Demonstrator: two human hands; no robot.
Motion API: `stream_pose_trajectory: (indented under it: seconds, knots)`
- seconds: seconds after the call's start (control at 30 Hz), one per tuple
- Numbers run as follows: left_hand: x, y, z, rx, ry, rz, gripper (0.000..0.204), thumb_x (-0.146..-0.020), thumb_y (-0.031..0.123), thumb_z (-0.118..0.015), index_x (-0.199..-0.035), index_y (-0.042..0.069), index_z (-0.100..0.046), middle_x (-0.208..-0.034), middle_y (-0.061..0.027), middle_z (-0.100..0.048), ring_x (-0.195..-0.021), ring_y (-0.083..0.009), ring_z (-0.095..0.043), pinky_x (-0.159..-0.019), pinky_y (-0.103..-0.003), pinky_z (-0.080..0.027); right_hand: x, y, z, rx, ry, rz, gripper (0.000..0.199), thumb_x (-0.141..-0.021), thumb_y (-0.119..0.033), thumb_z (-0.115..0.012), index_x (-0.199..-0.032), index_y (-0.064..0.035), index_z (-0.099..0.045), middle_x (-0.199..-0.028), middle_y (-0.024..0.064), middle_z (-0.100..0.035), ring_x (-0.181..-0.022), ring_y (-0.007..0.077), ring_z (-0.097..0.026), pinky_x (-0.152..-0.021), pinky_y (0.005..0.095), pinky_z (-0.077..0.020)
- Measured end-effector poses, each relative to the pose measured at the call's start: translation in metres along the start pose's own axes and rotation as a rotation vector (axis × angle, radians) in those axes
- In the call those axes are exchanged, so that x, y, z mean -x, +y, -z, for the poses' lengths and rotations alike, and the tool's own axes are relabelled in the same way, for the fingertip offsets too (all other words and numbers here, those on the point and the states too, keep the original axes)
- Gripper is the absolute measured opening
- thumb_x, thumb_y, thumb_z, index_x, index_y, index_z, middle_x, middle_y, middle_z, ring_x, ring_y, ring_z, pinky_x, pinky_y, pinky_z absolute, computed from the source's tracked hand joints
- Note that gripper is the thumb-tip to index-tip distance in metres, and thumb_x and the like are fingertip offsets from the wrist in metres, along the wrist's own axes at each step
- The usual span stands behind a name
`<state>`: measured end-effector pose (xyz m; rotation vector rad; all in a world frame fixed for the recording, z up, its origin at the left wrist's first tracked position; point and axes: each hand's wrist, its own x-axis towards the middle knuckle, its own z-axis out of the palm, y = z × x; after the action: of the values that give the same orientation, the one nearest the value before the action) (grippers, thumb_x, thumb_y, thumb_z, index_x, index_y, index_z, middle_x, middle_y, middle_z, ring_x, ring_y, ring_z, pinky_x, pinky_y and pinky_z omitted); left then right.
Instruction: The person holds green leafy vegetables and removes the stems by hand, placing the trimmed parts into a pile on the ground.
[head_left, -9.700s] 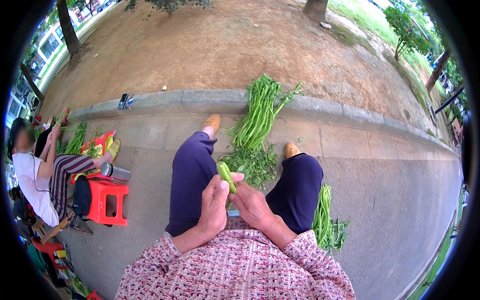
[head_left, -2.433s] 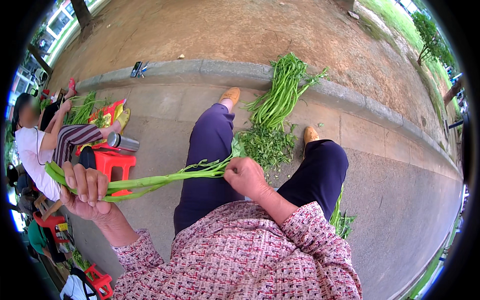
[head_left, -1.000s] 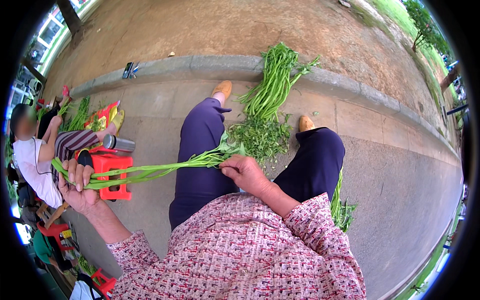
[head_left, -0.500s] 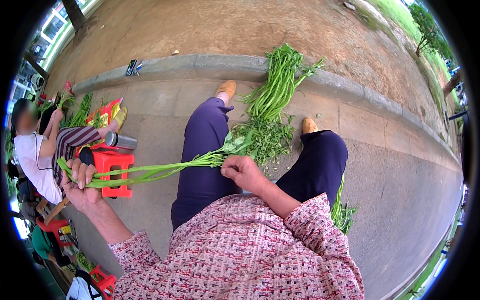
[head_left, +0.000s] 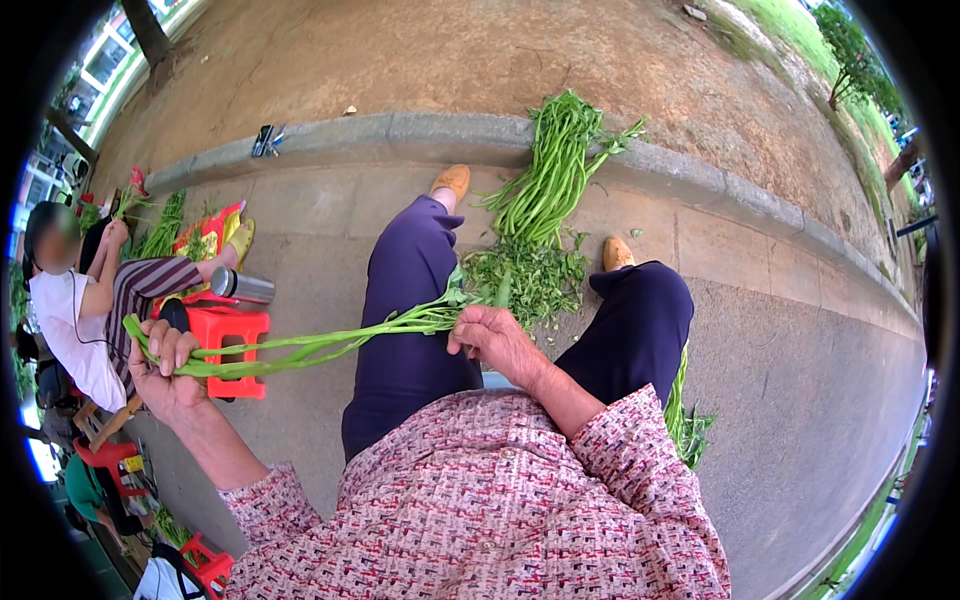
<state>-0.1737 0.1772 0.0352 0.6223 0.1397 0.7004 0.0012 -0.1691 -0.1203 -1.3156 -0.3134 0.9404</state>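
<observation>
The left hand has its fingers clamped around the thick ends of the long, thin, bright-green stems. They stretch sideways to the right hand, curled by the leafy tips (pinching or not, I can't tell).

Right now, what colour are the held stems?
The stems are bright green; head view shows them best.

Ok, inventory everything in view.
Held leafy stems: one bunch, green, centre left
Stem pile: one, green, upper centre
Loose leaves: one heap, green, centre
Stem bundle: one, green, right
Curb: one, grey, upper half
Flask: one, silver, left
Stools: at least two, red, left
Other people: at least two, white and green tops, left
Trees: several, green, upper corners
Shirt: one, pink patterned, bottom
Trousers: one pair, purple, centre
Shoes: two, tan, centre
Left hand: one, bare, on stems
Right hand: one, bare, on stems
</observation>
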Motion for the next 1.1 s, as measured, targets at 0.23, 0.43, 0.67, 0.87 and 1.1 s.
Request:
stream_pose_trajectory:
  seconds: [0.23,0.43,0.67,0.87,1.1]
  knots:
    - [0.002,-0.002,-0.01,-0.02,-0.036,0.011,0.014,-0.089,0.013,-0.046,-0.093,-0.001,-0.047,-0.068,-0.004,-0.041,-0.045,-0.0107,-0.035,-0.048,-0.027,-0.031,-0.005,-0.007,-0.001,0.028,-0.066,-0.102,0.013,-0.081,-0.007,-0.052,-0.088,0.0016,-0.059,-0.072,0.0063,-0.061,-0.065,0.0106,-0.055,-0.06,0.0238,-0.0442]
    - [0.002,-0.003,-0.012,-0.018,-0.057,0.035,0.015,-0.089,0.013,-0.046,-0.094,-0.001,-0.047,-0.068,-0.0039,-0.041,-0.045,-0.0105,-0.036,-0.048,-0.027,-0.031,-0.011,-0.011,-0.007,0.211,0.01,-0.021,0.015,-0.078,-0.013,-0.06,-0.077,0.002,-0.062,-0.066,0.0054,-0.06,-0.061,0.0121,-0.055,-0.057,0.0268,-0.0445]
    - [0.002,-0.007,-0.018,0.029,-0.032,0.048,0.015,-0.089,0.013,-0.046,-0.093,-0.001,-0.048,-0.068,-0.0037,-0.041,-0.046,-0.0106,-0.036,-0.049,-0.027,-0.03,-0.015,-0.008,-0.016,0.784,0.209,0.155,0.015,-0.075,-0.019,-0.064,-0.071,-0.0042,-0.063,-0.065,0.0148,-0.061,-0.065,0.0296,-0.061,-0.06,0.0398,-0.048]
    - [-0.001,-0.007,-0.014,0.082,0.087,0.047,0.014,-0.092,0.013,-0.046,-0.093,-0.001,-0.047,-0.068,-0.0036,-0.04,-0.048,-0.0107,-0.036,-0.05,-0.027,-0.031,-0.016,-0.015,-0.017,1.004,0.357,0.231,0.01,-0.07,-0.017,-0.061,-0.067,-0.0073,-0.061,-0.061,0.0132,-0.06,-0.062,0.0333,-0.061,-0.06,0.0436,-0.049]
    - [-0.01,-0.01,-0.025,0.081,0.171,0.012,0.012,-0.093,0.011,-0.048,-0.09,-0.001,-0.047,-0.068,-0.004,-0.042,-0.05,-0.0107,-0.037,-0.053,-0.027,-0.032,-0.014,-0.023,-0.014,0.828,0.445,0.184,0.014,-0.069,-0.019,-0.058,-0.067,-0.0056,-0.062,-0.065,0.0161,-0.062,-0.063,0.0349,-0.061,-0.062,0.0442,-0.0492]
